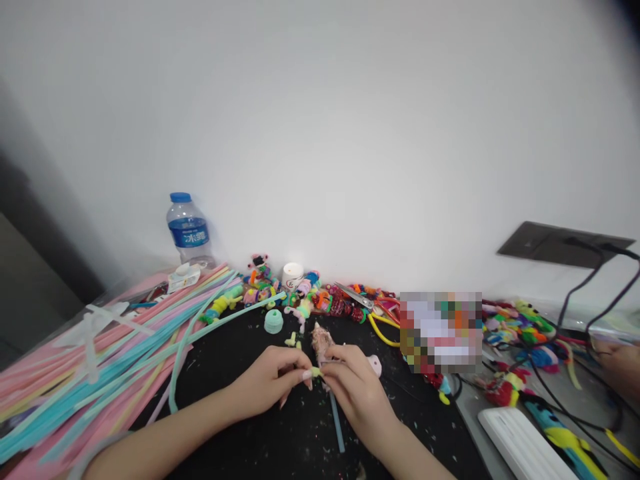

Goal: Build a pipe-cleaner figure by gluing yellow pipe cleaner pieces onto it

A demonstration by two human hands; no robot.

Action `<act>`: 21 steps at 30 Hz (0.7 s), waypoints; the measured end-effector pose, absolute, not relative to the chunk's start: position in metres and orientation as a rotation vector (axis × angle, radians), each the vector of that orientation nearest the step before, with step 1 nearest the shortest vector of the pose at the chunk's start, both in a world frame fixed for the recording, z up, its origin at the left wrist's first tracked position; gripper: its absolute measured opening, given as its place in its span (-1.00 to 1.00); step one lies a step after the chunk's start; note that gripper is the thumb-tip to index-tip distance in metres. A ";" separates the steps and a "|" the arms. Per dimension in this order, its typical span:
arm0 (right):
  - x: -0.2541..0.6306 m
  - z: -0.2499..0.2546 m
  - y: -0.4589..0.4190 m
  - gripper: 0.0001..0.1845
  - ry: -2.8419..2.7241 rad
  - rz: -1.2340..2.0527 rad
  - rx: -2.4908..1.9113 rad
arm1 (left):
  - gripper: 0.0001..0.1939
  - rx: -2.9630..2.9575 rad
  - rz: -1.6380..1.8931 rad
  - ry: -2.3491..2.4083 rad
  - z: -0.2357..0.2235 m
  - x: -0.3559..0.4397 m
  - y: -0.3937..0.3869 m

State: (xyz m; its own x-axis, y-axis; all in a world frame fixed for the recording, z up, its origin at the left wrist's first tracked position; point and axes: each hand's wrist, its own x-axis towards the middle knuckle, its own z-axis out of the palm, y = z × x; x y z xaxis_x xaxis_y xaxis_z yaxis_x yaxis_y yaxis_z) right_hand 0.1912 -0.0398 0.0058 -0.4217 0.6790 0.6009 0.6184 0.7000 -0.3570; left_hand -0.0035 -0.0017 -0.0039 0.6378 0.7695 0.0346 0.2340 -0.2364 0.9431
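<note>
Above the black mat (pixel 215 400), my two hands meet with the fingertips pinched. My left hand (pixel 273 380) grips one end of a small pale yellow fuzzy piece (pixel 315 372), probably pipe cleaner. The other end sits between the fingers of my right hand (pixel 357 393). Just beyond the right hand lies a brownish-pink lump (pixel 321 340), partly covered by its fingers. A pale pink rounded piece (pixel 375 365) shows at that hand's far side. A blue stick (pixel 337 423) lies below. Small yellow-green pieces (pixel 293 341) and a mint coiled piece (pixel 273 321) rest farther back.
Long pastel pipe cleaners (pixel 125 353) pile at the left, near a water bottle (pixel 189 230). Scissors (pixel 367 303) lie among colourful fuzzy figures (pixel 340 303) along the wall. Black cables (pixel 563 320), a white device (pixel 525 443) and another person's hand (pixel 620 367) are at the right.
</note>
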 end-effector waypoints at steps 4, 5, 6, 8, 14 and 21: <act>0.191 0.007 -0.040 -0.83 -2.150 0.098 -0.986 | -0.80 1.894 0.660 0.859 -0.001 -0.004 -0.003; 0.191 0.007 -0.040 -0.83 -2.147 0.100 -0.984 | -0.82 1.948 0.678 0.875 0.000 -0.005 -0.003; 0.191 0.007 -0.040 -0.83 -2.148 0.105 -0.983 | -0.83 2.009 0.701 0.884 0.000 -0.005 -0.003; 0.192 0.006 -0.041 -0.83 -2.157 0.120 -0.985 | -0.86 2.138 0.745 0.869 0.002 -0.007 -0.004; 0.191 0.007 -0.042 -0.82 -2.194 0.132 -0.978 | -0.83 2.349 0.807 0.751 -0.002 -0.011 -0.003; 0.190 0.011 -0.042 -0.83 -2.209 0.108 -0.977 | -0.79 2.486 0.834 0.694 -0.009 -0.014 -0.001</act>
State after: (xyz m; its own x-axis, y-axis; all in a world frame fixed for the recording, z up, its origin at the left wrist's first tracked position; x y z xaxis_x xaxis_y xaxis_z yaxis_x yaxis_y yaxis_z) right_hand 0.1904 -0.0424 0.0111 -0.4634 0.6754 0.5737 0.6164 0.7108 -0.3388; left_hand -0.0140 -0.0009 -0.0095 0.6943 0.5758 0.4318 0.3199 -0.7843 0.5315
